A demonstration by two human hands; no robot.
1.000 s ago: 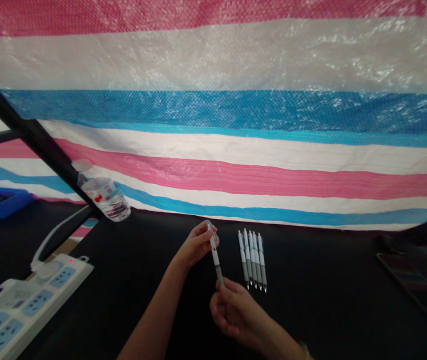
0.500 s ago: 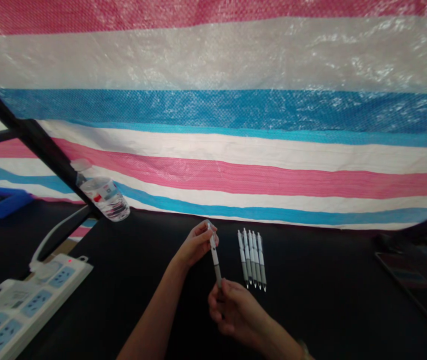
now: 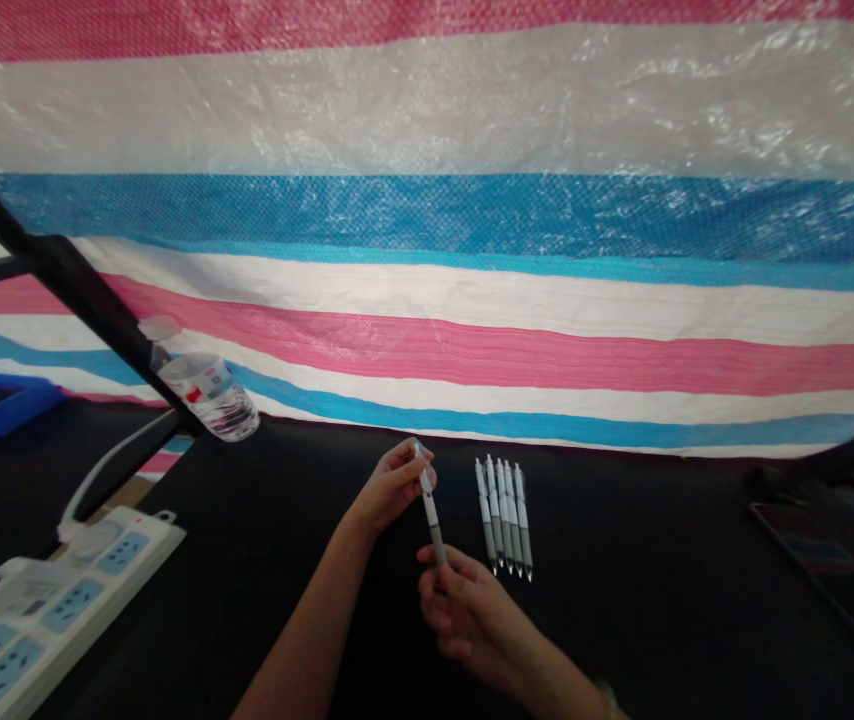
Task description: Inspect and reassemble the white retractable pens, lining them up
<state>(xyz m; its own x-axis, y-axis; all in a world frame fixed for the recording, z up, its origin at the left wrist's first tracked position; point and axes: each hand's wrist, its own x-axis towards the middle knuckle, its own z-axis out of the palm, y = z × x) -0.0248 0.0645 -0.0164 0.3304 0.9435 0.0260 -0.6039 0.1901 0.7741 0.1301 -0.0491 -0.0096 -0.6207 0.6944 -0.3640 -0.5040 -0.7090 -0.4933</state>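
A white pen with a grey grip [image 3: 432, 512] slants between my two hands over the black table. My left hand [image 3: 395, 482] is closed around its upper white end. At the lower end, my right hand [image 3: 466, 612] pinches the grey grip between thumb and fingers; the tip is hidden there. Just to the right, several like pens [image 3: 505, 515] lie side by side on the table, tips toward me, and neither hand touches them.
A white power strip [image 3: 71, 600] with a plugged cable lies at left. Behind it a water bottle [image 3: 209, 395] leans by a black frame bar [image 3: 97, 305]. A blue tray [image 3: 3, 405] is far left, a dark flat device [image 3: 824, 580] at right. Striped sheeting [image 3: 472, 350] hangs behind.
My right hand's fingers have shifted slightly up along the grey grip, with the index finger now more lifted. The left hand keeps its hold, and the row of pens is unmoved.
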